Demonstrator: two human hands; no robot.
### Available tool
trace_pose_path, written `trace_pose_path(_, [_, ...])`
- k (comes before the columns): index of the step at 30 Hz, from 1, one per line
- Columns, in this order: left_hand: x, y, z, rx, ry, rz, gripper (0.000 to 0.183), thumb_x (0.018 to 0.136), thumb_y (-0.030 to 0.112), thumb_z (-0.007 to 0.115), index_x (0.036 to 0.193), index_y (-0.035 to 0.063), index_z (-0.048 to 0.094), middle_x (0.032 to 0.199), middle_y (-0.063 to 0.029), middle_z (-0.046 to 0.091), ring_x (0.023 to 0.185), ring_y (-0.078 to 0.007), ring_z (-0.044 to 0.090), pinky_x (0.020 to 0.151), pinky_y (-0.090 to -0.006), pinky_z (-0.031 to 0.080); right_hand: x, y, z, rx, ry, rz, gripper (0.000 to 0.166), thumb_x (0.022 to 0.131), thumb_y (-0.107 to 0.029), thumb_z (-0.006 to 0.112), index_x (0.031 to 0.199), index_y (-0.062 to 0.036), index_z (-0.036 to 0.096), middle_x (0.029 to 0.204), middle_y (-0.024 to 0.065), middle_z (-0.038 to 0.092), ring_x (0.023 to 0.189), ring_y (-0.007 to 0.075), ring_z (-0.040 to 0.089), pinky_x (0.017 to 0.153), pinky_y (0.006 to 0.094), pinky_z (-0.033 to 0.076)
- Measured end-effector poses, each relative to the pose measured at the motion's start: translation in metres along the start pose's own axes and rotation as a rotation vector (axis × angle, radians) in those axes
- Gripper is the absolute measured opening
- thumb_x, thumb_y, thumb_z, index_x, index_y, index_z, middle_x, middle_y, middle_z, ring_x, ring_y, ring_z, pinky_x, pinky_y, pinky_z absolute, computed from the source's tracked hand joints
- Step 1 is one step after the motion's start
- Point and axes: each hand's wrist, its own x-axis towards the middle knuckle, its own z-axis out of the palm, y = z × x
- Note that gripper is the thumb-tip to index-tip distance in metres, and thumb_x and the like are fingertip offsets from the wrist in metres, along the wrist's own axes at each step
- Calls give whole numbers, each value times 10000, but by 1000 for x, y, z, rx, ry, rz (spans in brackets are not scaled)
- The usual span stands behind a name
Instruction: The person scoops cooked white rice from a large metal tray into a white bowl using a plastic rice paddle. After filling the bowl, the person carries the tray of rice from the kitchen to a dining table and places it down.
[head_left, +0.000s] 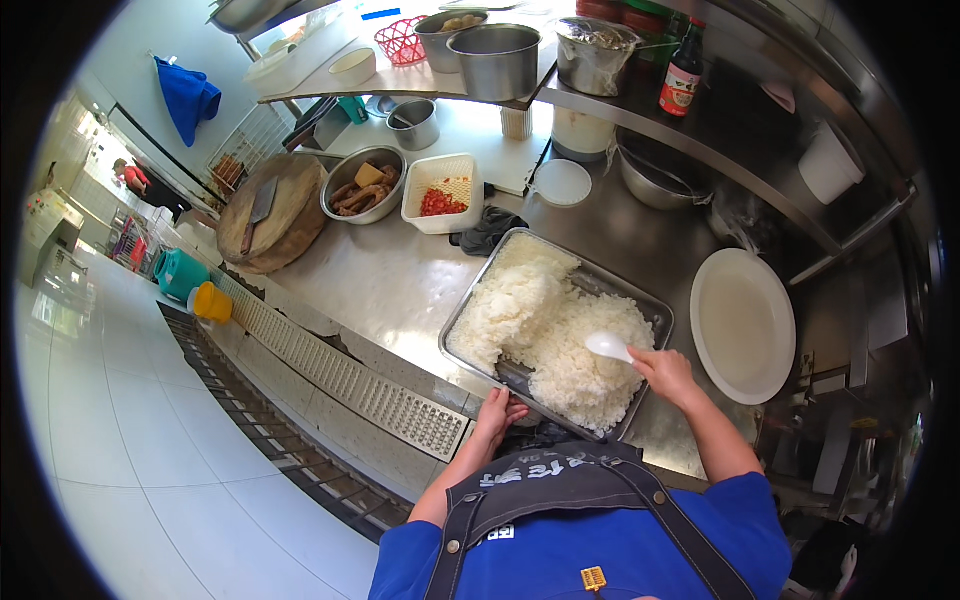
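A rectangular metal tray (658, 319) lies on the steel counter in front of me, heaped with cooked white rice (517, 300). My right hand (666, 373) grips the handle of a white rice spoon (609, 346), whose bowl is over the right-hand heap; whether it touches the rice I cannot tell. My left hand (501, 411) is at the near edge of the tray, thumb on the rim and fingers partly hidden beneath it. Between the heaps some bare tray bottom shows. A crumpled dark cloth (489, 231) lies beside the tray's far left corner.
A white oval dish (742, 326) stands right of the tray. Farther left are a white basket with chopped red pieces (442, 202), a metal bowl of meat (365, 184) and a round chopping block (289, 217) bearing a cleaver (260, 204). A shelf (705, 135) overhangs the back. Another person (135, 178) stands far left.
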Motion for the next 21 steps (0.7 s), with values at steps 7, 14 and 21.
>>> trace_pose_path(7, [2, -2, 1, 14, 7, 6, 209, 934, 256, 330, 942, 57, 393, 832, -116, 540, 702, -205, 581, 636, -306, 513, 88, -64, -32, -109, 10, -173, 229, 812, -285, 500, 1006, -247, 615, 857, 118, 620, 782, 299, 586, 673, 406, 462])
trace_pose_path(14, [0, 0, 3, 33, 26, 2, 222, 938, 247, 313, 998, 50, 397, 864, -117, 546, 709, -195, 574, 655, -303, 508, 169, -110, 7, -481, -331, -216, 233, 759, -191, 504, 895, -64, 643, 903, 129, 627, 849, 278, 597, 693, 376, 464])
trace_pose_path(21, [-1, 3, 3, 22, 8, 4, 230, 941, 245, 294, 1003, 49, 399, 869, -117, 550, 712, -194, 573, 668, -296, 503, 151, -98, 4, -570, -432, -302, 241, 751, -144, 505, 949, -105, 637, 910, 87, 632, 849, 255, 605, 692, 372, 475])
